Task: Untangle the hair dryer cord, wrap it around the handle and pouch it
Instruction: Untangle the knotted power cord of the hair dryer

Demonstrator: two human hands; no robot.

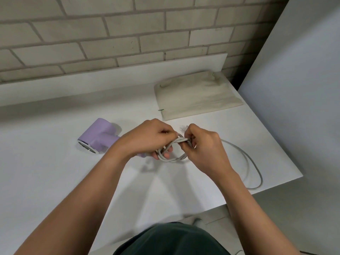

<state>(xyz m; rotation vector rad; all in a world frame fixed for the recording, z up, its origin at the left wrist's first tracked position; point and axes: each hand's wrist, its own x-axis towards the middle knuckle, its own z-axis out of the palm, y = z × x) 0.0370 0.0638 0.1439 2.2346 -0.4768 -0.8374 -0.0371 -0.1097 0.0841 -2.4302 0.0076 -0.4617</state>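
A lilac hair dryer (98,136) lies on its side on the white table (55,172), its handle hidden behind my left wrist. Its pale grey cord (253,162) trails in a loop toward the table's right edge. The knotted part of the cord hangs between my hands just above the table. My left hand (147,139) pinches the knot from the left. My right hand (203,145) grips it from the right. The white plug (183,129) peeks out behind my right fingers. A beige cloth pouch (196,94) lies flat at the back right.
A brick wall (110,34) rises behind the table. A white panel (298,89) stands at the right. The table's right edge runs diagonally close to the cord loop. A small green tie (161,110) lies by the pouch's near left corner.
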